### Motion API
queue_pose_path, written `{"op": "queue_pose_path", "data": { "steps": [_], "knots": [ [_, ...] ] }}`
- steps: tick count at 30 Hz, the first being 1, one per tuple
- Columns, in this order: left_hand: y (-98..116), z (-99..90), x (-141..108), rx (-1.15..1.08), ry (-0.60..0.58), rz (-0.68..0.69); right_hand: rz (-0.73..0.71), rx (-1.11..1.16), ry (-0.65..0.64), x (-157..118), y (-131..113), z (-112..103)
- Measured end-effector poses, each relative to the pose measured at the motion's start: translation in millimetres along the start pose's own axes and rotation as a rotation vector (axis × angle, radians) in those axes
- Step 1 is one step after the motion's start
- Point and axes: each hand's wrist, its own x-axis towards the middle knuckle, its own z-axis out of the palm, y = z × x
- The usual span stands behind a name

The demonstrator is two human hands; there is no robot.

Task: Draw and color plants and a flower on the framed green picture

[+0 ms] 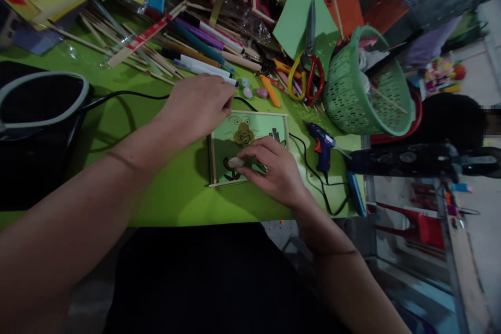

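Observation:
A green picture card [223,138] edged with thin wooden sticks lies on the table, with a brown bee-like figure [243,133] and dark plant shapes on it. My right hand [274,169] pinches a small pale pebble [235,162] between thumb and fingertips, low over the card's lower left part. Above the card's upper left corner is my left hand [199,107], its fingers curled under and closed. Whatever it may hold is hidden. Just beyond it lie several pens [203,67], and small coloured stones [261,93] sit to its right.
A blue glue gun [323,147] with a black cord lies to the right. Behind it stand a green basket [344,86] and scissors [310,31]. Wooden sticks [156,57] and papers crowd the back. A black case [35,167] is at left, on the green table [168,198].

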Motion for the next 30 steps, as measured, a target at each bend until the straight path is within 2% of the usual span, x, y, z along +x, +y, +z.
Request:
{"op": "queue_pose_path", "data": {
  "steps": [6,12,17,20,25,30],
  "knots": [
    [-3,5.1,1,-0.072,0.038,-0.012,-0.007,-0.015,-0.040,0,0,3],
    [-2,-1.5,0,0.001,-0.014,0.040,0.030,-0.001,-0.073,-2,1,4],
    [-5,4.0,1,-0.030,0.066,0.023,0.026,0.034,-0.049,-2,3,0],
    [-5,-0.3,0,-0.030,0.042,0.038,0.023,0.066,0.025,-4,4,-5],
    [2,-18.6,-1,-0.022,-0.010,0.004,0.047,0.087,0.256,-9,6,-14],
    [6,-29.4,-3,-0.101,-0.029,-0.010,0.168,0.035,0.445,-16,9,-25]
  ]
}}
